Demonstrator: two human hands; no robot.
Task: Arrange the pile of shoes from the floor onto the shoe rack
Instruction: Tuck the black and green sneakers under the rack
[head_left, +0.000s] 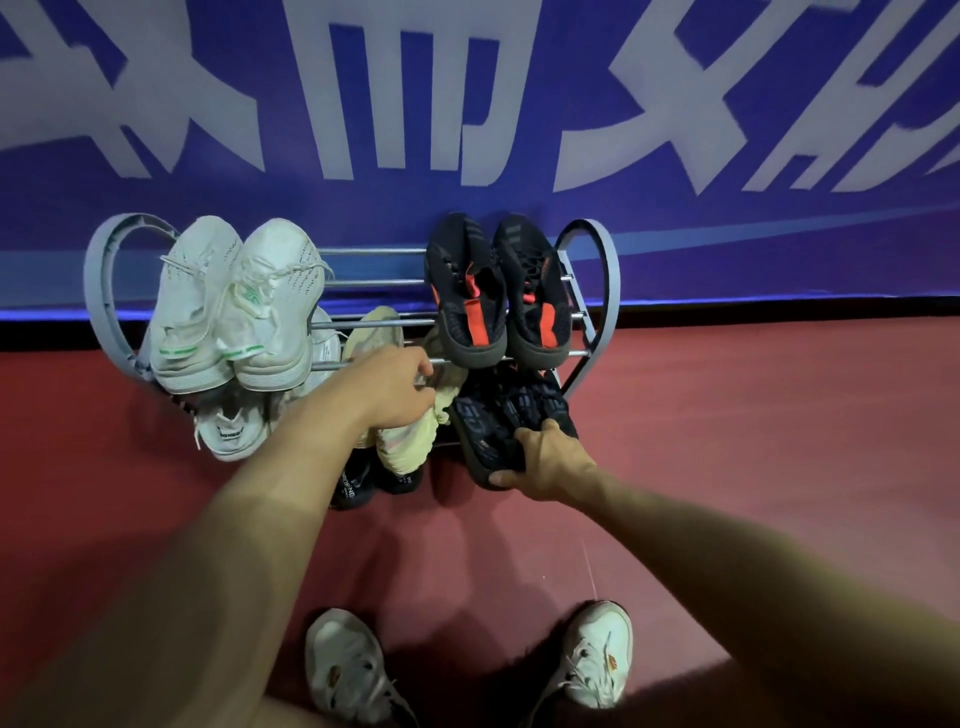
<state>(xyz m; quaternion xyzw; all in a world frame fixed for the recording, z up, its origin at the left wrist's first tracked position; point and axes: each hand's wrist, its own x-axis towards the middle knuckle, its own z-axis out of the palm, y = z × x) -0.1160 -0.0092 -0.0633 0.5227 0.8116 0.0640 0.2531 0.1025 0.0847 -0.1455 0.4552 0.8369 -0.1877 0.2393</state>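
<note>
the shoe rack (597, 291) stands on the red floor (753, 441) against a blue wall (519, 218) with big white letters, which are cut off at the top. on its upper bars a pair of white sneakers (234, 306) leans at the left and a pair of black sneakers with orange marks (493, 296) at the right.

the left hand (384, 389) reaches under the upper bars and its fingers are curled on a pale yellow shoe (410, 441) on the lower level; the fingertips are partly hidden behind the bar and the shoe, so the exact grip is hard to see. a second pale shoe (374, 327) shows behind the hand, mostly covered. the right hand (545, 462) holds the heel of a dark patterned sneaker (498, 421) at the lower right, thumb under the sole, fingers over the top.

at the lower left another white sneaker (228, 426) sticks out, half hidden by the upper pair. two black shoes (353, 483) stand on the floor below the yellow one, only their heels visible. at the bottom edge the person's own white shoes (597, 654) appear.
</note>
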